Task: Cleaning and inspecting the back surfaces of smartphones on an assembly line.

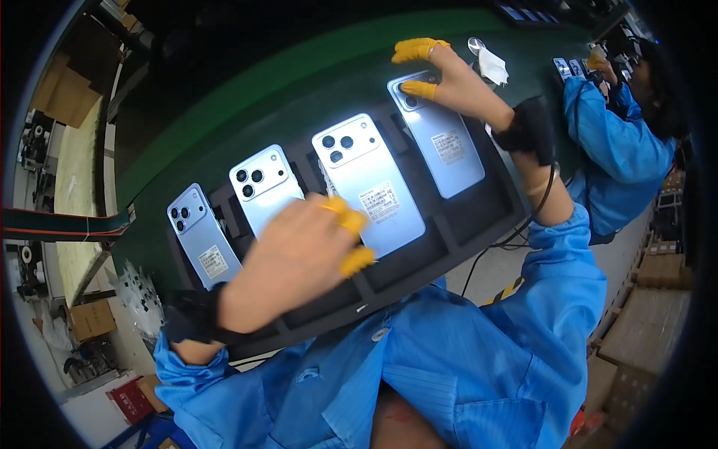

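Four light-blue smartphones lie back-up in a black compartmented tray, each with a white label. My left hand, with yellow finger cots, is over the second phone from the left and hides its lower part. Its fingertips are apart near the left edge of the third phone; whether they touch it I cannot tell. At the far right of the tray my right hand is open, its thumb at the camera bump of the rightmost phone and its fingers beyond the top edge. The leftmost phone lies untouched.
A white cloth lies on the green mat behind my right hand. A black cable runs from my right wristband. On the right another person in a blue jacket works at the bench. Clear plastic wrap is at the left.
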`<action>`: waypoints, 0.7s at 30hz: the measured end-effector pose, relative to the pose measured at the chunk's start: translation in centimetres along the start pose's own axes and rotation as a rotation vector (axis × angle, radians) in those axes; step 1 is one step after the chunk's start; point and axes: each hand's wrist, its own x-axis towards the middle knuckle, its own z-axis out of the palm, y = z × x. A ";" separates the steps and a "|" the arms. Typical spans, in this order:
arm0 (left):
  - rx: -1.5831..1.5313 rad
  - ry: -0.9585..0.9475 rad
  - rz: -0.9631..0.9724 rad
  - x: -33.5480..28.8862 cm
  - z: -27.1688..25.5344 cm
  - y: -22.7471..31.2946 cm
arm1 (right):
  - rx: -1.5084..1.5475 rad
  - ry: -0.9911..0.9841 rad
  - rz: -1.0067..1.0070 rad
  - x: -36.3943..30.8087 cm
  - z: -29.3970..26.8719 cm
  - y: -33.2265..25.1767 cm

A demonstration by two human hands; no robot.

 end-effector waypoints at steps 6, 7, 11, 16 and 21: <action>0.047 -0.153 0.073 1.4 2.9 1.9 | 0.646 -0.465 0.013 -2.3 -1.5 -9.9; 0.059 -0.166 0.112 1.4 2.8 1.6 | 0.582 -0.550 -0.079 -3.2 -1.2 -10.5; 0.021 -0.205 0.214 2.0 0.3 0.8 | 0.434 -0.605 -0.267 -4.0 -1.3 -11.7; 0.047 -0.151 0.129 1.9 -1.5 0.9 | 0.388 -0.402 -0.281 -4.3 0.4 -11.5; -0.139 -0.201 0.025 1.8 -1.5 2.2 | 0.384 -0.195 -0.058 -2.6 -0.8 -9.4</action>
